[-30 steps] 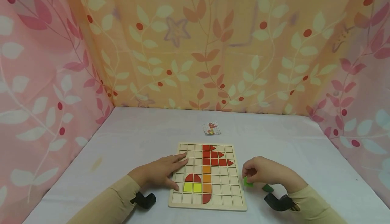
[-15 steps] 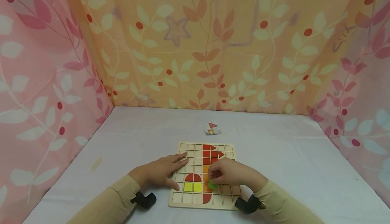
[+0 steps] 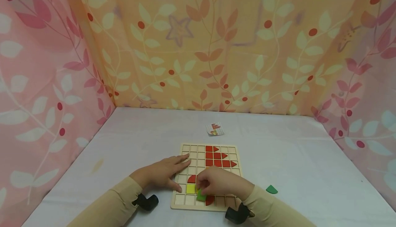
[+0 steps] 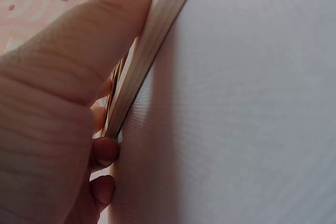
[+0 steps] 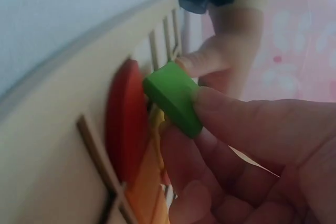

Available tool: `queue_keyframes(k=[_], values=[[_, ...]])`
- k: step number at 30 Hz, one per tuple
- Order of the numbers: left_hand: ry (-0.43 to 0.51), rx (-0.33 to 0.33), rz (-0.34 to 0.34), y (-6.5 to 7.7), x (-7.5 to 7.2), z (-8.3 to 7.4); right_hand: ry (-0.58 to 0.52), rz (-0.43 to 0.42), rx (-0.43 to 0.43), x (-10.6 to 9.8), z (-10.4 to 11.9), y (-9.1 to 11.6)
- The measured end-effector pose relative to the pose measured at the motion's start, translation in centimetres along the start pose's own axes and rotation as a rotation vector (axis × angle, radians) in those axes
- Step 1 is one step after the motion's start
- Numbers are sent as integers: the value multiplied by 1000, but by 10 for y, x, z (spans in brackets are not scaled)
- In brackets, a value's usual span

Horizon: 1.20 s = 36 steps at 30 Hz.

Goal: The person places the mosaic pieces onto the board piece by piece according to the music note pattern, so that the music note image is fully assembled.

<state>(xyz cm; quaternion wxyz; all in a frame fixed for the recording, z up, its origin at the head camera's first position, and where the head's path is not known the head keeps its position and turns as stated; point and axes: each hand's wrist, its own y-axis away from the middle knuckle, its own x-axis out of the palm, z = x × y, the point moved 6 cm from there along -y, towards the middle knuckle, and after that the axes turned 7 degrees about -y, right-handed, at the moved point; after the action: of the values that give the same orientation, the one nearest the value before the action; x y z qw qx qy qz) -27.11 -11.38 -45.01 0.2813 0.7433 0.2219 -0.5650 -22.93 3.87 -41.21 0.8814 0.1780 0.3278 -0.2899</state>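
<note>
Between thumb and fingers, my right hand (image 3: pixel 224 183) pinches a light green square block (image 3: pixel 201 197). It is over the lower middle of the wooden grid board (image 3: pixel 188 207), beside a red quarter-round piece (image 3: pixel 210 200). Seen from the right wrist, the green block (image 5: pixel 172 97) is tilted, close to the red piece (image 5: pixel 126 121). My left hand (image 3: pixel 164 172) rests spread on the board's left edge; the left wrist view has the thumb (image 4: pixel 100 35) along the board's side (image 4: pixel 139 66). A yellow square (image 3: pixel 190 188) shows between the hands, and the right hand hides the orange pieces in the head view.
Red squares (image 3: pixel 213 156) ending in triangles fill rows at the board's top. A small printed card (image 3: pixel 215 129) lies behind the board. To the right, a dark green quarter-round piece (image 3: pixel 272 189) lies on the white cloth. Floral curtains (image 3: pixel 161 48) stand around the table.
My right hand has carried the light green block from the table right of the board leftward to the board's lower middle. The left hand stays where it was.
</note>
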Motion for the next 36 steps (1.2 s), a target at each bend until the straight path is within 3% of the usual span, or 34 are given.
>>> queue_keyframes(k=[9,19,27,31,36], values=[[-1,14,-8,0,0,0,62,19,22,12,2,-7],[8,16,-5,1,-2,-2,89,1,50,13,5,-8],[-2,18,-3,0,-1,-1,175,-13,59,13,6,-8],[-8,16,-2,0,-1,-1,157,-3,41,5,3,-4],[-5,5,4,-1,0,-1,102,-37,39,-19,-5,7]])
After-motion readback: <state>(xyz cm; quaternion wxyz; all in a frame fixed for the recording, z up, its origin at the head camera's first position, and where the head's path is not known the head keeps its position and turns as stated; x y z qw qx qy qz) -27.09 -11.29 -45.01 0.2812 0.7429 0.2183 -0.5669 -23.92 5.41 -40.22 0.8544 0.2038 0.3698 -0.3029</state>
